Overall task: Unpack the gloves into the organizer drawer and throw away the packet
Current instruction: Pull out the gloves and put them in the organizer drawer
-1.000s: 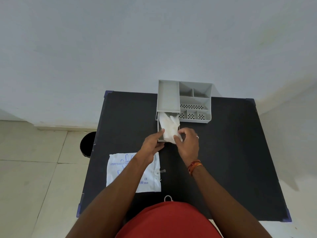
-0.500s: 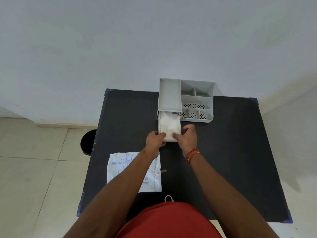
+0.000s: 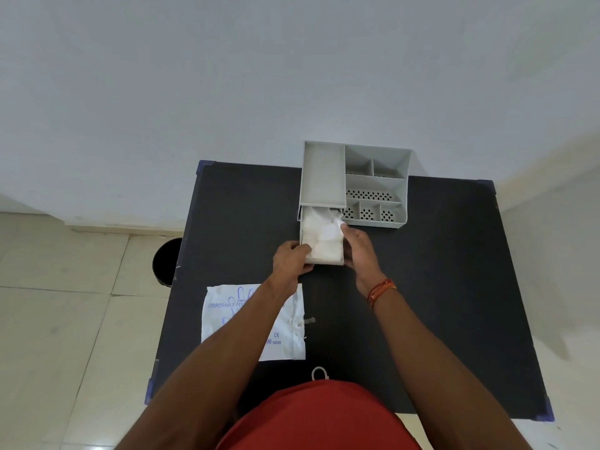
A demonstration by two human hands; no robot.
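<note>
Drawer (image 3: 321,262) pulled out of grey organizer (image 3: 376,186), full of white gloves (image 3: 323,235). Left hand (image 3: 290,259) clamps the drawer's near-left corner, fingers (image 3: 305,250) curled over the rim, likely to steady it. Right hand (image 3: 358,246) flanks the right wall; its fingers (image 3: 344,226) pinch a loose glove edge at the rim, apparently tucking it down so the drawer can shut. Open compartments beyond the right fingers look empty. Flattened packet (image 3: 227,316) lies on the dark worktop (image 3: 438,287), nearer the body than the left fingers, partly under the forearm. Black bin (image 3: 167,261) on floor, left of the left fingers. Packet not yet discarded.
</note>
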